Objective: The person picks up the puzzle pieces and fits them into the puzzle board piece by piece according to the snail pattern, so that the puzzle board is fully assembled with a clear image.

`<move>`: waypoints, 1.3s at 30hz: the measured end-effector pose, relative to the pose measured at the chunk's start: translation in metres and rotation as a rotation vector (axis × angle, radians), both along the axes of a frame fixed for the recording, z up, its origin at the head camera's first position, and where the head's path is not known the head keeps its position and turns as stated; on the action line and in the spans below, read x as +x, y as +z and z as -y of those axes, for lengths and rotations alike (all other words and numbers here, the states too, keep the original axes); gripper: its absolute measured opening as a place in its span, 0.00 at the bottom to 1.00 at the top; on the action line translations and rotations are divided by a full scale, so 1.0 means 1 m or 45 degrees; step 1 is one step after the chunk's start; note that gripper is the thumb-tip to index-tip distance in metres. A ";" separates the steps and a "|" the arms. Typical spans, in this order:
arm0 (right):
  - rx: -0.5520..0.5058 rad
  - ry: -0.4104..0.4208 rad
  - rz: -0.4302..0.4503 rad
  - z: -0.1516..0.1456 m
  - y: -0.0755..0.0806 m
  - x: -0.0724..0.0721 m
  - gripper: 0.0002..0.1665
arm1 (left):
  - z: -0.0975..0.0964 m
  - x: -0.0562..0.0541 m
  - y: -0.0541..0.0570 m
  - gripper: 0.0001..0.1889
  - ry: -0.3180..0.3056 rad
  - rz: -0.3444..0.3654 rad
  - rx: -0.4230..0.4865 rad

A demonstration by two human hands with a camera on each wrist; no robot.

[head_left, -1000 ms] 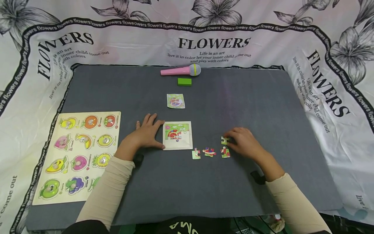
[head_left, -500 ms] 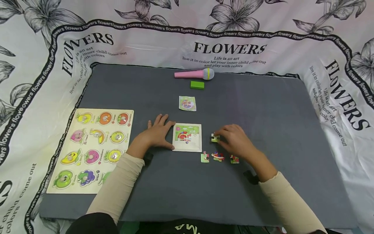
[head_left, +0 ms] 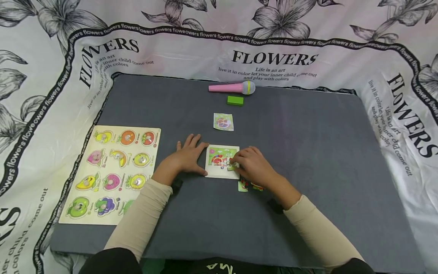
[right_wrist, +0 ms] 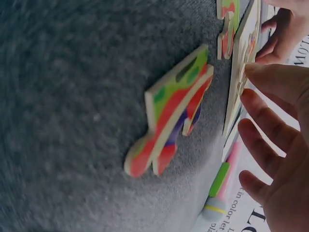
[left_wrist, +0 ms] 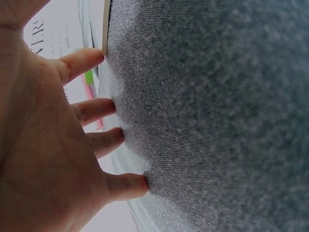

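Observation:
A small square puzzle board (head_left: 222, 176) with a partly filled picture lies on the grey table. My left hand (head_left: 183, 158) has its fingers spread, thumb and index fingertip at the board's left edge. Over the board's right part, my right hand (head_left: 256, 167) pinches a green puzzle piece (head_left: 231, 167); in the right wrist view the fingers mostly hide that piece. Just below the hand, a loose puzzle piece (head_left: 242, 186) lies by the board's lower right corner. Beside it is a red, green and blue puzzle piece (right_wrist: 174, 106), large in the right wrist view.
To the left lies a large fruit board (head_left: 109, 169), partly under the left forearm. Behind the puzzle board are a small picture card (head_left: 223, 122), a green block (head_left: 235, 101) and a pink toy microphone (head_left: 227, 88). A white flower-printed cloth (head_left: 191, 57) surrounds the grey tabletop.
My right hand has carried the green piece leftward from the loose pieces onto the puzzle board. The left hand stays at the board's edge. The head view has shifted slightly.

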State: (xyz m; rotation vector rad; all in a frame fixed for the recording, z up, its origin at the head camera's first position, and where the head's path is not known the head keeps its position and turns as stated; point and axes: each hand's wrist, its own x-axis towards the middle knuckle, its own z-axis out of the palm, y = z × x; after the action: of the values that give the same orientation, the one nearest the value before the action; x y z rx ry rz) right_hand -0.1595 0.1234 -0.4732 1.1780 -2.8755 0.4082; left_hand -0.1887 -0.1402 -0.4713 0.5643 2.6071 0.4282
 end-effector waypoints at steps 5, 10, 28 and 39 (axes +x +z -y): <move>0.012 0.044 -0.079 -0.003 0.001 -0.003 0.15 | 0.000 -0.001 0.001 0.53 -0.001 0.004 0.002; 0.047 -0.052 -0.106 0.001 0.002 0.000 0.13 | -0.001 0.000 0.003 0.53 -0.004 0.008 0.010; 0.084 -0.240 -0.106 0.010 0.000 0.013 0.18 | -0.001 -0.001 0.003 0.52 0.004 0.013 0.010; 0.025 -0.270 -0.005 0.004 0.005 0.006 0.15 | -0.003 0.001 0.006 0.53 0.008 0.029 -0.004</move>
State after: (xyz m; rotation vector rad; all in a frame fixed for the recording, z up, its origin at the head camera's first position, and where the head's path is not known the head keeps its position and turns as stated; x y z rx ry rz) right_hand -0.1535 0.1191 -0.4684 0.8612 -2.9655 0.3719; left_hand -0.1878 -0.1372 -0.4653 0.5469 2.5881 0.4295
